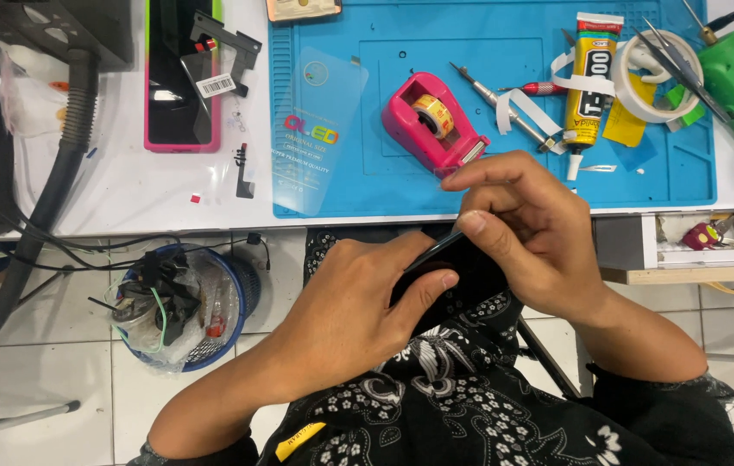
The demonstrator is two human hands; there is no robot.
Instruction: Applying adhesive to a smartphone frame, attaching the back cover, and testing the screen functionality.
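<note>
A black phone (462, 280) lies in my lap, just below the table's front edge. My left hand (358, 311) grips its left side, thumb laid across the dark screen. My right hand (526, 233) closes over its right upper part, the index finger pressing a thin dark strip at the phone's top edge. Much of the phone is hidden by both hands.
A blue work mat (470, 185) on the white table bears a pink tape dispenser (433, 123), a glue tube (589, 82), a screwdriver (505, 108), tweezers (682, 65), a tape roll (643, 86) and a clear protector film (319, 129). A pink-edged phone (181, 78) lies left. A waste bin (181, 306) stands on the tiled floor.
</note>
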